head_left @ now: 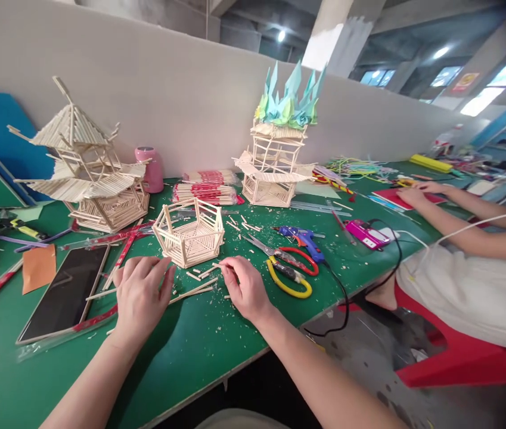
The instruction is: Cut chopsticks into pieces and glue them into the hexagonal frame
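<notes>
A small hexagonal frame of wooden sticks [185, 253] stands on the green table in front of my hands. My left hand [143, 295] is to the near left of it, palm down, thumb apart from the bent fingers; no object shows in it. Loose long sticks [194, 292] lie between the hands. My right hand [246, 289] is closed in a pinch at the near right of the frame, with the end of a short wooden stick [211, 270] at its fingertips. Scissors [286, 265] with red and yellow handles and a blue glue gun [301, 238] lie to its right.
Two stick pagodas [96, 185] [275, 167] stand at the back, one topped with folded paper. Bundles of sticks [205, 192] and a pink bottle [152, 173] are between them. A phone [67, 292] lies left. Cables hang off the right edge, near another person's arms [467, 223].
</notes>
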Action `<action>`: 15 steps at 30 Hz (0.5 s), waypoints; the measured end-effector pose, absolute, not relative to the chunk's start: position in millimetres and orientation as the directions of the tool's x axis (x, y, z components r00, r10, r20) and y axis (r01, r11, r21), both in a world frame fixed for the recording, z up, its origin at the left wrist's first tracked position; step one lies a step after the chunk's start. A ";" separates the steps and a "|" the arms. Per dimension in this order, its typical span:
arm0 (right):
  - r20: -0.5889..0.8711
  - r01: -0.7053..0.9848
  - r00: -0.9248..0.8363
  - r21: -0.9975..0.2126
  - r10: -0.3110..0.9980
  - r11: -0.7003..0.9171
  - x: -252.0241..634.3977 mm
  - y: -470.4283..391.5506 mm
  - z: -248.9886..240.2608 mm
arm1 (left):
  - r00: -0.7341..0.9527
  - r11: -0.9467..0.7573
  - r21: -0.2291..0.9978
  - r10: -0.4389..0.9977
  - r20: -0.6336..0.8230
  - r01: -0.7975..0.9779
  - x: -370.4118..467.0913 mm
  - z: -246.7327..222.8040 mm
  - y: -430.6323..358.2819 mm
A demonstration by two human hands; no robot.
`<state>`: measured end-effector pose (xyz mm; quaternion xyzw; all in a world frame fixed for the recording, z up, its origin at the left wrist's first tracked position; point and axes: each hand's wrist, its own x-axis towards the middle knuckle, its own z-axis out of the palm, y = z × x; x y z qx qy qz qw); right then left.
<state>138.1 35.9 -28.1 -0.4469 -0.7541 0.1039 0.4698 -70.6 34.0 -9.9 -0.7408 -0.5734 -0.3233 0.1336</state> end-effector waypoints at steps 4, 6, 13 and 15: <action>0.591 0.537 -0.126 -0.634 0.796 0.556 140.0 33.8 -23.3 | 0.091 -0.352 0.293 0.763 0.640 0.889 -71.0 -4.8 27.1; 0.567 0.508 -0.102 -0.677 0.817 0.533 142.2 32.8 -20.3 | 0.045 -0.358 0.384 0.779 0.626 0.851 -68.6 -2.3 23.4; 0.400 0.270 -0.091 -0.871 0.912 0.409 143.3 22.6 -0.7 | -0.047 -0.288 0.804 0.930 0.364 0.520 -33.9 5.0 7.0; 0.366 0.198 -0.137 -0.900 0.920 0.388 140.0 18.1 5.6 | -0.066 -0.186 0.909 0.972 0.225 0.372 -22.3 4.5 1.5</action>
